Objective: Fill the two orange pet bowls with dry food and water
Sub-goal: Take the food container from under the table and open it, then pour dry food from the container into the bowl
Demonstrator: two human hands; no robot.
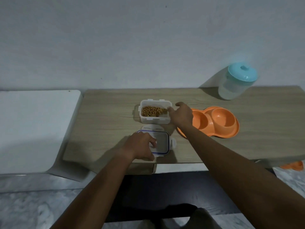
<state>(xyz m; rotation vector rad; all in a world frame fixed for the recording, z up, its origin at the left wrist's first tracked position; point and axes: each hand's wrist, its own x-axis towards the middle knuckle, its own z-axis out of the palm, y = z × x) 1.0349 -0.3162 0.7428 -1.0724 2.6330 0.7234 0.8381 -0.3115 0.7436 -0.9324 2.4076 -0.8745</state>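
Note:
An orange double pet bowl [219,120] lies on the wooden table, both cups empty. To its left stands an open white plastic container [154,120] holding brown dry food [152,111]. My right hand [180,115] touches the container's right rim, thumb at the edge and fingers spread. The container's lid [162,142], clear with a blue seal, lies flat in front of it near the table's front edge. My left hand [140,146] rests on the lid's left side, fingers curled over its edge. A clear water jug with a teal lid [236,81] stands at the back right.
The wooden table [105,116] stands against a pale wall. A white surface [33,129] adjoins it on the left. An orange object [293,166] peeks out below the table's right front edge. Dark floor and my legs are below.

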